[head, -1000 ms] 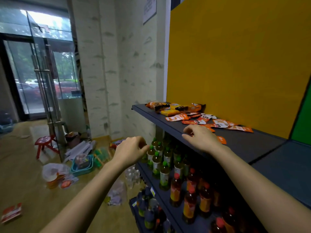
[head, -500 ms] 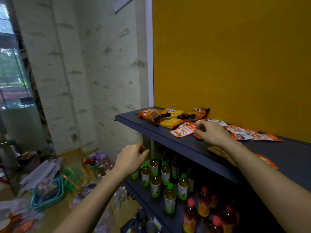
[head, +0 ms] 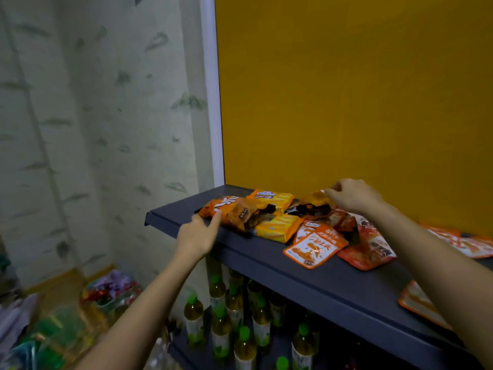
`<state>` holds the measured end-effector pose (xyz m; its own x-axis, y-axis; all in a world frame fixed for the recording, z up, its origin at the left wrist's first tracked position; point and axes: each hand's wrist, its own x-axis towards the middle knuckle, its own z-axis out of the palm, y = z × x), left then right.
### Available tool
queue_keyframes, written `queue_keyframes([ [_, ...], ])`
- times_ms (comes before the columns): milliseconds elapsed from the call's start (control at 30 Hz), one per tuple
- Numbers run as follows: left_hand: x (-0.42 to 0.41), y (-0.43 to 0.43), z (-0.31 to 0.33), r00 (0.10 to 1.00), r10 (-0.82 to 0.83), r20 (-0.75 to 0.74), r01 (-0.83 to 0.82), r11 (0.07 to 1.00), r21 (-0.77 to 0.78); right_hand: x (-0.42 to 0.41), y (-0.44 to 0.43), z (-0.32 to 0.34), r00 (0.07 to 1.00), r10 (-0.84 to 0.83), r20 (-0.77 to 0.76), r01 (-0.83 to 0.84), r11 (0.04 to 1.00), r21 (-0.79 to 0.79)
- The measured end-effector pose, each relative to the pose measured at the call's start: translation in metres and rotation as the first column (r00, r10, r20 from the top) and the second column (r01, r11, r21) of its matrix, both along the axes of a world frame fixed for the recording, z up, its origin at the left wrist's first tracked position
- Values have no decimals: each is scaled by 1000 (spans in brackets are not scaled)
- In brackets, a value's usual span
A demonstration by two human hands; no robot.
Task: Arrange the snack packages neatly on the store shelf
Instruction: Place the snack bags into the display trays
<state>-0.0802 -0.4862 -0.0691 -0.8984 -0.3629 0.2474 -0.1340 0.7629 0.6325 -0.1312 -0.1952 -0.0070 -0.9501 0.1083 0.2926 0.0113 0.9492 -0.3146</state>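
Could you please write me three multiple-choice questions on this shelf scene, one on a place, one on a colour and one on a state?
1. Where do the green-capped bottles stand?
A. On a checkout counter
B. Under the snack shelf
C. Inside a fridge

2. What colour is the panel behind the snack shelf?
A. Yellow-orange
B. White
C. Blue

3. What is the right hand doing?
A. Lying flat on bare shelf
B. Holding a bottle
C. Pinching the top of the orange-and-black bag

Answers: 1 B, the bottles show beneath the dark shelf board; 2 A, the panel is yellow-orange all over; 3 C, its fingertips close on the bag's upper edge.
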Motion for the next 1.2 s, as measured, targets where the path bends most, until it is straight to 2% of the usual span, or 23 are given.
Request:
queue_keyframes([
  [167, -41, -15, 2, 995, -71, 67, 53, 971, 233, -27, 2, -12, 983, -87, 163, 88, 996, 3],
  [367, -86, -22, 7, 965, -256, 53, 205, 867, 455, -49, -9, -13, 956, -165, 243, 205, 968, -147],
  [533, -121, -19, 15, 901, -434, 19, 360, 772, 524, -65, -23, -13, 925, -199, 324, 273, 941, -199],
  [700, -143, -9, 26, 786, -617, 42, 491, 663, 565, -81, -35, -8, 887, -217, 408, 335, 910, -245],
  [900, -156, 4, 25, 675, -735, 69, 549, 562, 619, -94, -51, -11, 879, -268, 395, 402, 861, -311],
  [1100, -159, 11, 26, 533, -842, 87, 550, 422, 720, -86, -65, -6, 915, -256, 313, 394, 737, -549],
  [1200, -161, 12, 28, 519, -854, 33, 536, 356, 765, -77, -67, 0, 923, -335, 188, 377, 704, -602],
])
